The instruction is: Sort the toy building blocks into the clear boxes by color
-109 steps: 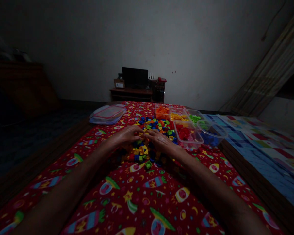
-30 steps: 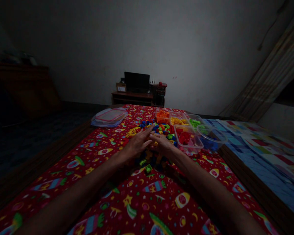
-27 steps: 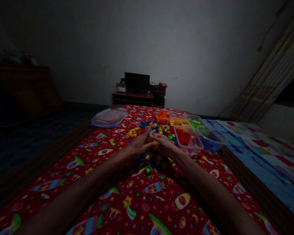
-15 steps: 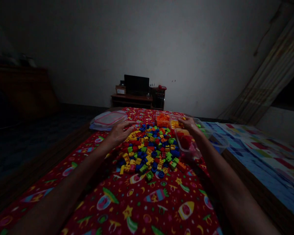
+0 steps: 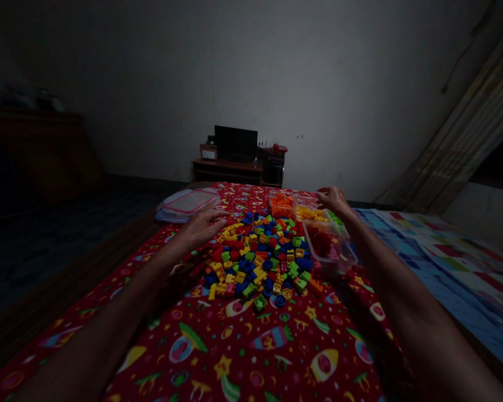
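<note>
The left hand is loosely spread, thumb apart from the fingers, with nothing seen in its grasp. It hangs at the far left edge of the loose bricks, which lie in one mixed heap between the two hands. Just beyond it is a stack of lids; whether hand and lids touch, I cannot tell.

The right hand is raised with its fingers curled — too dark and small to tell if they pinch a brick. Just below and left of it are yellow bricks in a box, with orange bricks farther left. Nearer the body than that hand is the red bricks' box.

A brick let go from that height could bounce or land in the neighbouring box, as the boxes stand close together. The right forearm passes close by the red bricks' box and might knock it; the left wrist could nudge the lids.

No brand is readable. A carton far beyond the hands bears a white label, its print too small to read.
</note>
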### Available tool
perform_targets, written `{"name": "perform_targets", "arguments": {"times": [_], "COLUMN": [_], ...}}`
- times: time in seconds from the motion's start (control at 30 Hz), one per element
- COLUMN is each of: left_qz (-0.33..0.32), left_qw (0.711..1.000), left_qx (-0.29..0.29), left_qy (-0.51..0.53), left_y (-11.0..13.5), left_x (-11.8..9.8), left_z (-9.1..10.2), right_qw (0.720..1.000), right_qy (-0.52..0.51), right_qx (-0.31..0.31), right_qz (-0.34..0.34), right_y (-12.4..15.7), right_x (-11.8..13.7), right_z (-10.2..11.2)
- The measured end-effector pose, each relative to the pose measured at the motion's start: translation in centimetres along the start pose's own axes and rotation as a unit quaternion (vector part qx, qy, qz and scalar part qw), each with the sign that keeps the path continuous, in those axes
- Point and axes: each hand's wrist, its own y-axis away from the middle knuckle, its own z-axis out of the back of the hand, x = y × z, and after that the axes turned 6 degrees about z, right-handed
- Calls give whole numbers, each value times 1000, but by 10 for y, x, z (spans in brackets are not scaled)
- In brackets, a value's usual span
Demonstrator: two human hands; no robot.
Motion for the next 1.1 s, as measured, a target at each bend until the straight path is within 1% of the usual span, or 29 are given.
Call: {"name": "perform_targets", "arguments": {"times": [0.1,0.17,0.23,0.3,0.4,0.47,0.53,0.57,0.6,0.63,0.67,0.77,0.83,0.93,1.0,1.03,1.1], "left_qz": [-12,-11,-10,-14,-27,-31,-30,-29,-28,-29,-30,-26,0,41,35,24,-3], "left_qw": [993,983,972,960,938,929,925,924,924,925,928,942,955,974,981,983,980], "left_qx": [111,173,212,242,285,300,299,295,288,278,265,234,216,189,175,170,165], "left_qy": [-36,-63,-98,-141,-194,-216,-234,-243,-252,-258,-260,-240,-204,-115,-73,-72,-115], "left_y": [-1,-3,-3,-3,2,7,12,14,16,17,18,15,11,6,4,5,7], "left_x": [10,19,27,31,27,21,14,11,8,6,5,7,12,16,15,13,8], "left_z": [5,7,8,7,3,0,-2,-3,-4,-5,-7,-15,-22,-31,-30,-26,-13], "right_qw": [995,986,974,959,924,887,844,827,816,814,818,842,859,887,902,907,916], "right_qy": [-76,-88,-69,-43,-13,6,26,38,51,67,85,132,147,147,129,120,115], "right_qx": [37,80,110,141,196,231,260,268,272,270,264,243,229,206,193,186,162], "right_qz": [50,116,186,240,328,399,469,493,507,510,503,464,435,386,365,359,349], "right_y": [33,61,90,115,146,161,170,173,174,174,173,164,156,147,144,142,140], "right_x": [19,33,47,61,78,86,90,91,90,89,86,77,69,58,51,47,40], "right_z": [-6,-14,-25,-37,-58,-73,-86,-91,-96,-99,-100,-99,-94,-85,-80,-77,-74]}}
